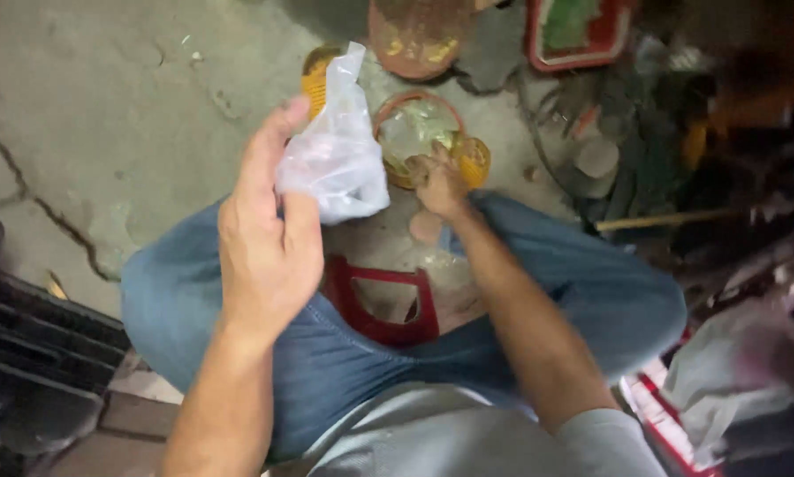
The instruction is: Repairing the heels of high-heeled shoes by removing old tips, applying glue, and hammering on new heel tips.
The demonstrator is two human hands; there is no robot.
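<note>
A: From the head camera, what is the left hand (269,234) doing?

B: It is raised above the knees, fingers and thumb pinched on a clear plastic bag (337,155). The bag hangs crumpled from the grip, its open top corner sticking upward.

A: Where is that bag relative to the round basket (397,115)?

B: Just left of the basket and higher toward the camera, partly overlapping its left rim in the picture. The basket has an orange-red rim, sits on the concrete floor (105,106) and holds pale, shiny contents I cannot identify.

A: And the right hand (438,181)?

B: It reaches down to the near edge of the basket, fingers curled at the rim. Whether it holds anything, I cannot tell; the fingers are blurred. A yellow mesh piece (474,159) lies just to the right of it, touching the basket's rim.

A: Anything else around the basket?

B: A second yellow mesh piece (315,84) shows behind the bag, left of the basket. A red plastic stool (383,305) is nearer than the basket, between the person's jeans-clad knees. Beyond the basket lies a larger round tray (419,35), and to its right a red-framed tray (578,31).
</note>
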